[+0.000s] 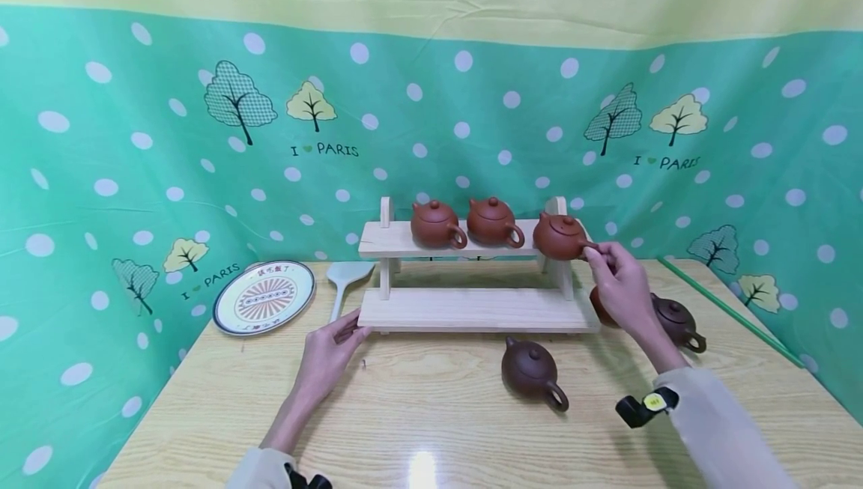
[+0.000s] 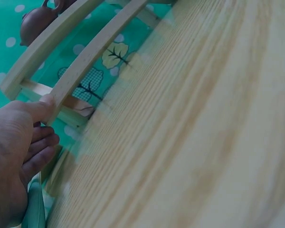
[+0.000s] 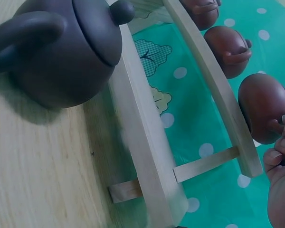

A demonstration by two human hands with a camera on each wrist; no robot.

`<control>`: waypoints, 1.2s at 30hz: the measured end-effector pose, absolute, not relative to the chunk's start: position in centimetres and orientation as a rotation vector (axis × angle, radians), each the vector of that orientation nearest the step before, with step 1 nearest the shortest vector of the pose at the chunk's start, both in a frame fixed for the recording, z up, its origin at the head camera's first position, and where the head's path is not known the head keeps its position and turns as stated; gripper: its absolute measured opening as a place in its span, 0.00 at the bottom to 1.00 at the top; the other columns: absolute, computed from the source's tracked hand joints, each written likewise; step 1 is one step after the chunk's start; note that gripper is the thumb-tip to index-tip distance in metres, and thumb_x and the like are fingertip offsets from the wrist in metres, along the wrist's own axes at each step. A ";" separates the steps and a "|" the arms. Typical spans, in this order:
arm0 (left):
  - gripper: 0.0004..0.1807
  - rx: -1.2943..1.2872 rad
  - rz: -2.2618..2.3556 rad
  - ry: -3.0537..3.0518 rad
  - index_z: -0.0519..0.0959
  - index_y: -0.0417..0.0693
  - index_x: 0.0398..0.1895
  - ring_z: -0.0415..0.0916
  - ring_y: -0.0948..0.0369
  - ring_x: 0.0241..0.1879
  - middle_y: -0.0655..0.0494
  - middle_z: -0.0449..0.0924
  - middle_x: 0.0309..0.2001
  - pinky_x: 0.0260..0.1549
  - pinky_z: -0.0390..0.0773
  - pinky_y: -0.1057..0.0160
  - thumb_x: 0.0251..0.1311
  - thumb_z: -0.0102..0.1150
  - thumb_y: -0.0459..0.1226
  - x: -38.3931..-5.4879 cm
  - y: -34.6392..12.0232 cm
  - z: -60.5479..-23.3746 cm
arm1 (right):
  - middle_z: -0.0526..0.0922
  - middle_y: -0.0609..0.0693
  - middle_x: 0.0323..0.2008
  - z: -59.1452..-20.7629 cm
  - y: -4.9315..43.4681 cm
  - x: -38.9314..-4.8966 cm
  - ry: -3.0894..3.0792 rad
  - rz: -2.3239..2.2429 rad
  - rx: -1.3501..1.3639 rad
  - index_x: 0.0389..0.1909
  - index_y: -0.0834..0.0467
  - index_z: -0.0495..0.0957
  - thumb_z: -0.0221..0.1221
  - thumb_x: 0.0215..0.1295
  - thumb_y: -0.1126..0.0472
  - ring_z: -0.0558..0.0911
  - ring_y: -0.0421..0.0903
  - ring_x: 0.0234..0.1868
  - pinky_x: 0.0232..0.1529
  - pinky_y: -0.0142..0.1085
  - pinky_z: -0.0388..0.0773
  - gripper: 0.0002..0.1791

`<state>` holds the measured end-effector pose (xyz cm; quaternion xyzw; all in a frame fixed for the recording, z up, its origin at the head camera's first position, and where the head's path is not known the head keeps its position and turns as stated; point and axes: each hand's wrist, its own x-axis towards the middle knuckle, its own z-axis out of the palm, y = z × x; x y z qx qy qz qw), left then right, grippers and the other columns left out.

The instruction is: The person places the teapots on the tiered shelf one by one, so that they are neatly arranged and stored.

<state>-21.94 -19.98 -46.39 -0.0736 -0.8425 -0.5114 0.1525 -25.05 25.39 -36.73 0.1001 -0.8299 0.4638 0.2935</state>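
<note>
A two-tier wooden display rack (image 1: 472, 309) stands on the table. My left hand (image 1: 329, 354) holds the left end of its lower shelf; in the left wrist view, the thumb of that left hand (image 2: 19, 147) lies against the shelf end, fingers bent below. My right hand (image 1: 623, 284) pinches the handle of a reddish-brown teapot (image 1: 559, 237) at the right end of the upper shelf. Two similar teapots, one in the middle (image 1: 492, 221) and one at left (image 1: 434, 223), sit beside it. In the right wrist view the right hand (image 3: 282, 183) shows only partly.
A dark brown teapot (image 1: 529, 369) sits before the rack. Another dark teapot (image 1: 674, 320) stands at right, near a reddish-brown one (image 1: 602, 308) partly hidden by my right hand. A patterned plate (image 1: 264, 298) and pale spatula (image 1: 347, 274) lie left; a green stick (image 1: 731, 313) lies far right.
</note>
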 end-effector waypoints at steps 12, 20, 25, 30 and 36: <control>0.26 -0.226 -1.466 -2.408 0.78 0.30 0.62 0.86 0.47 0.49 0.36 0.85 0.52 0.48 0.86 0.65 0.65 0.71 0.35 -22.1 -19.9 -46.4 | 0.71 0.55 0.26 -36.5 25.3 -26.8 -2.273 1.211 0.254 0.45 0.68 0.76 0.54 0.82 0.55 0.68 0.45 0.24 0.19 0.31 0.64 0.17; 0.27 -0.214 -1.460 -2.416 0.78 0.31 0.63 0.86 0.47 0.50 0.37 0.85 0.52 0.49 0.86 0.65 0.65 0.71 0.36 -22.1 -19.9 -46.5 | 0.70 0.55 0.26 -36.0 25.1 -27.4 -2.312 1.226 0.256 0.46 0.68 0.76 0.53 0.82 0.53 0.68 0.46 0.24 0.19 0.33 0.63 0.19; 0.26 -0.207 -1.449 -2.419 0.78 0.31 0.62 0.86 0.47 0.50 0.36 0.85 0.51 0.48 0.86 0.64 0.65 0.71 0.36 -22.0 -19.9 -46.4 | 0.71 0.57 0.27 -35.4 25.1 -27.5 -2.376 1.249 0.232 0.48 0.68 0.75 0.51 0.83 0.50 0.69 0.48 0.25 0.20 0.33 0.64 0.21; 0.26 -0.210 -1.445 -2.416 0.79 0.31 0.62 0.86 0.47 0.50 0.36 0.85 0.51 0.48 0.86 0.64 0.65 0.71 0.36 -22.0 -19.9 -46.4 | 0.76 0.61 0.30 -35.0 25.0 -27.8 -2.423 1.253 0.225 0.50 0.67 0.75 0.50 0.83 0.48 0.71 0.50 0.26 0.19 0.33 0.67 0.23; 0.26 -0.212 -1.448 -2.416 0.79 0.31 0.62 0.86 0.47 0.50 0.36 0.85 0.51 0.48 0.86 0.65 0.65 0.71 0.35 -22.0 -19.9 -46.4 | 0.77 0.63 0.33 -34.8 25.0 -27.9 -2.455 1.269 0.202 0.53 0.67 0.75 0.50 0.83 0.47 0.73 0.51 0.30 0.21 0.33 0.69 0.24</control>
